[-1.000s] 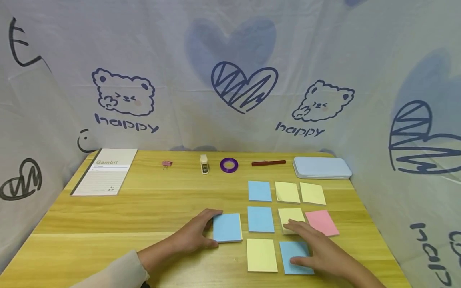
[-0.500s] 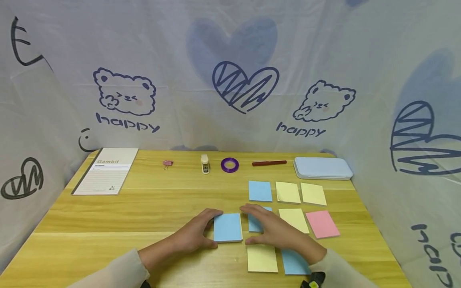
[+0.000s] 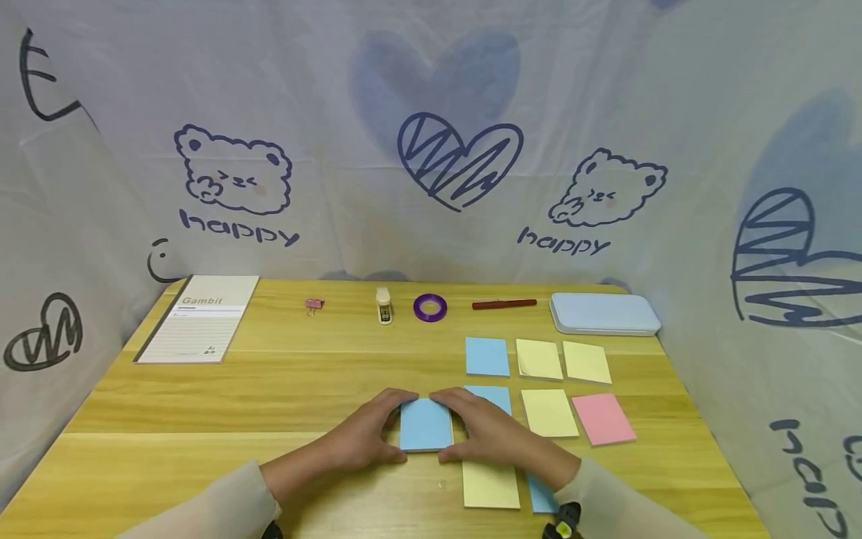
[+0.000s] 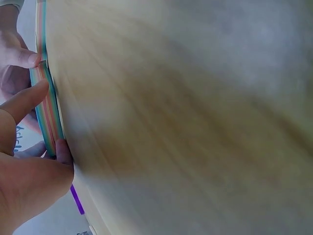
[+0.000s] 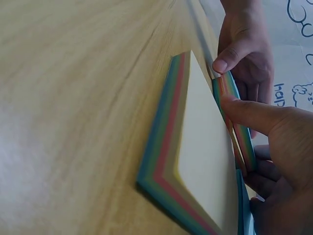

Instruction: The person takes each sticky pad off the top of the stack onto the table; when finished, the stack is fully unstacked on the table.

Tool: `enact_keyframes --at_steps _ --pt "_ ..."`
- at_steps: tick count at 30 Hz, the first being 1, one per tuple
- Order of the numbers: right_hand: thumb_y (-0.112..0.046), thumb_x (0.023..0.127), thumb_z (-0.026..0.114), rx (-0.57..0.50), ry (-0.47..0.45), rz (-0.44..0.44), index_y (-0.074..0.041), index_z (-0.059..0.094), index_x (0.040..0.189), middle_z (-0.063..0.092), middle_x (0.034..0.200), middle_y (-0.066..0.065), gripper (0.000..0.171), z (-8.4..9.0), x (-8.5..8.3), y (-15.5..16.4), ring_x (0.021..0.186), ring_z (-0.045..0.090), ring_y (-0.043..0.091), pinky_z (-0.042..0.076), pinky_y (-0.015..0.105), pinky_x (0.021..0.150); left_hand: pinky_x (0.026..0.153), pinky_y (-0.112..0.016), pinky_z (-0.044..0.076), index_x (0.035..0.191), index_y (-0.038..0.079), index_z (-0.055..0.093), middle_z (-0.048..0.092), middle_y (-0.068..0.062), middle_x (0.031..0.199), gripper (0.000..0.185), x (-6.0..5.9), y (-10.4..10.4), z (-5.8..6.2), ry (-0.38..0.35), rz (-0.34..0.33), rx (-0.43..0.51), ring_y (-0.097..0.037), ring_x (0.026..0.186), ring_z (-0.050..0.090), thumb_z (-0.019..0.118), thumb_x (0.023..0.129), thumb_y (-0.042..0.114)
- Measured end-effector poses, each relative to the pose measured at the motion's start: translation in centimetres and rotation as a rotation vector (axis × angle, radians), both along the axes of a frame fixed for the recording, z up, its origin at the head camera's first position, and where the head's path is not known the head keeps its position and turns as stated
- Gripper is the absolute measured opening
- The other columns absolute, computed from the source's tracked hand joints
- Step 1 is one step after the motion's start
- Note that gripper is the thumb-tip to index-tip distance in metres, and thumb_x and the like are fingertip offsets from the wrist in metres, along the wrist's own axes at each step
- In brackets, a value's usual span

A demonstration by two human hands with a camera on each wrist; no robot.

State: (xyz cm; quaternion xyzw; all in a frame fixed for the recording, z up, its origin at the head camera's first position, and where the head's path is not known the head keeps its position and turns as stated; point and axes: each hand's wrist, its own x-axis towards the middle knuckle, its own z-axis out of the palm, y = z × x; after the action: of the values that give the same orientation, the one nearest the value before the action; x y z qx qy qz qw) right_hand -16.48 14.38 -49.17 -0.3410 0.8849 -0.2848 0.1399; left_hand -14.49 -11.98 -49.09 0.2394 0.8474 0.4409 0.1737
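A blue-topped sticky-note stack (image 3: 426, 425) lies on the table between my two hands, a thin yellowish edge showing at its right. My left hand (image 3: 360, 436) grips its left side, thumb on the near edge and fingers at the far edge. From the right, my right hand (image 3: 494, 434) holds it the same way, partly covering a blue pad (image 3: 494, 397) and a yellow pad (image 3: 490, 488). In the left wrist view the stack's side (image 4: 51, 120) shows coloured stripes. The right wrist view shows striped layers (image 5: 239, 139) between thumb and fingers, behind a pale-topped pad (image 5: 205, 147).
Right of the hands lie more pads, among them a pink one (image 3: 604, 419) and a yellow one (image 3: 549, 413). Along the back are a notebook (image 3: 195, 320), binder clip (image 3: 313, 305), small white bottle (image 3: 384, 307), purple tape roll (image 3: 429, 308), dark red pen (image 3: 503, 305) and pale blue case (image 3: 604, 313).
My right hand has moved left from above the yellow and blue pads at the right to the blue-topped stack, and now holds its right side. The left hand stays in place.
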Motion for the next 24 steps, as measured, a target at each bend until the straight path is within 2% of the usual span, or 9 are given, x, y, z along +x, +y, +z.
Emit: enact_keyframes --at_steps 8,14,18,24 --pt "-0.038 0.085 0.086 -0.042 -0.012 -0.005 -0.008 0.044 0.155 0.049 0.154 0.007 0.087 0.2 0.0 0.0 0.139 0.05 0.027 0.043 0.048 0.115 0.119 -0.054 0.036 0.153 0.001 0.039 0.047 -0.015 0.149 0.086 0.0 0.0 0.0 0.002 0.0 0.008 -0.036 0.14 0.045 0.087 0.082 0.007" --pt "-0.033 0.084 0.087 -0.059 0.004 -0.014 -0.011 0.046 0.154 0.05 0.153 0.005 0.084 0.6 0.2 0.9 0.139 0.05 0.026 0.043 0.047 0.115 0.118 -0.055 0.037 0.154 0.0 0.038 0.047 -0.015 0.149 0.087 0.0 0.0 -0.1 0.017 -0.01 0.0 -0.037 0.141 0.045 0.086 0.082 0.005" --pt "-0.032 0.084 0.088 -0.062 0.002 -0.04 -0.013 0.047 0.153 0.049 0.153 0.004 0.083 1.0 0.8 2.8 0.14 0.049 0.029 0.044 0.053 0.113 0.115 -0.055 0.04 0.153 0.0 0.04 0.048 -0.016 0.148 0.084 0.1 0.1 -0.1 0.035 -0.008 -0.003 -0.036 0.139 0.046 0.086 0.082 0.003" --pt "-0.039 0.085 0.086 -0.081 0.039 -0.118 -0.017 0.048 0.154 0.049 0.154 0.001 0.082 1.7 2.9 7.9 0.139 0.05 0.028 0.048 0.054 0.109 0.112 -0.052 0.044 0.152 0.0 0.041 0.048 -0.017 0.148 0.083 0.2 0.1 -0.1 0.048 -0.001 -0.005 -0.036 0.136 0.048 0.086 0.082 0.002"
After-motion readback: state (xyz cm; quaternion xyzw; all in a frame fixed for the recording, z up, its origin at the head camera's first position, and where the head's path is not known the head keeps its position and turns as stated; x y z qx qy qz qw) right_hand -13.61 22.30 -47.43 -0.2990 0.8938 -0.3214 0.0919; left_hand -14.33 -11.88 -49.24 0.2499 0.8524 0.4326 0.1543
